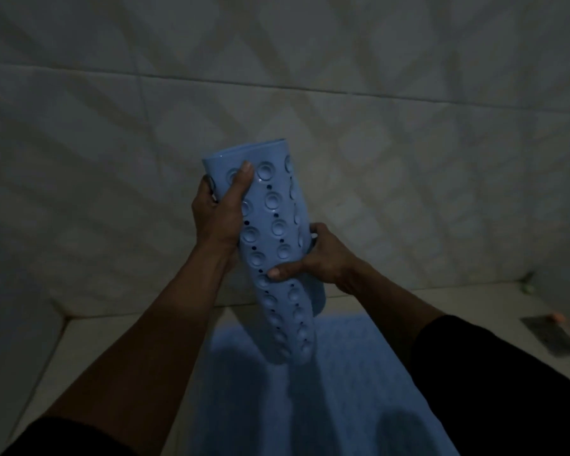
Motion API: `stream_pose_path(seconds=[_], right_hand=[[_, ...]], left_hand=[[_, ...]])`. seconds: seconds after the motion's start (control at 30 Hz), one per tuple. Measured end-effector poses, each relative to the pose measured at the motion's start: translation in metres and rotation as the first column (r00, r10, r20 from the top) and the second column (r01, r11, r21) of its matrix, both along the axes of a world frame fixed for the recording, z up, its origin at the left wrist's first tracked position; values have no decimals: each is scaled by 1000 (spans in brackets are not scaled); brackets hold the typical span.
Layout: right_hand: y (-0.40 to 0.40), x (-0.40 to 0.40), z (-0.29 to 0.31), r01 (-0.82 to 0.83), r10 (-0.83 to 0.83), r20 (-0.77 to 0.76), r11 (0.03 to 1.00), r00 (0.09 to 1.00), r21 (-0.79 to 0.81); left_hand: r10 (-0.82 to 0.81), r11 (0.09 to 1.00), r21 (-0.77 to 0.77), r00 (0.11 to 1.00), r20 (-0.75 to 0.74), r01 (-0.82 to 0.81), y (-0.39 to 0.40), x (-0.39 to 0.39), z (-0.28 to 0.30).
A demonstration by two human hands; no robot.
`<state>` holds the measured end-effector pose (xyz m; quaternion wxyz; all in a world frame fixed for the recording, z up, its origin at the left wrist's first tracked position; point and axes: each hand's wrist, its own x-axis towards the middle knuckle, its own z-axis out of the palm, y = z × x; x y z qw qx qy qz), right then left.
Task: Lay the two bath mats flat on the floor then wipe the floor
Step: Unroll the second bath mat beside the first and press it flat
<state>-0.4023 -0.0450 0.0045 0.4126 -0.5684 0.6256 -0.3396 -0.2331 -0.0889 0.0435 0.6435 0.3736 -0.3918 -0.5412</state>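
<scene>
A rolled light-blue rubber bath mat [277, 225] with suction cups and small holes is held up in front of the tiled wall, tilted, its lower end hanging down. My left hand [219, 209] grips the roll near its upper left end. My right hand [316, 258] grips it lower on the right side, thumb pressed on the front. Below, a second blue bath mat [343, 390] lies flat on the floor, running from the wall toward me.
A tiled wall [310, 77] fills the upper view and meets the pale tiled floor [79, 340] just behind the mats. A dark floor drain grate [550, 337] sits at the right, with small objects near the right corner. The light is dim.
</scene>
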Motion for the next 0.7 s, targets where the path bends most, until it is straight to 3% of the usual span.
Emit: stream_pose_path(seconds=[0.1, 0.27, 0.47, 0.7], right_hand=[[17, -30, 11, 153, -153, -6, 988, 988, -29], [44, -73, 5, 214, -218, -50, 974, 975, -73], [90, -142, -14, 371, -377, -20, 919, 926, -132], [134, -234, -37, 526, -519, 81, 842, 851, -124]], left_hand=[[-22, 998, 61, 999, -43, 24, 1, -35, 9], [-75, 987, 137, 996, -44, 81, 4, -95, 7], [-208, 960, 206, 975, 76, 189, 24, -186, -7], [-509, 856, 289, 799, 319, 430, 65, -281, -50]])
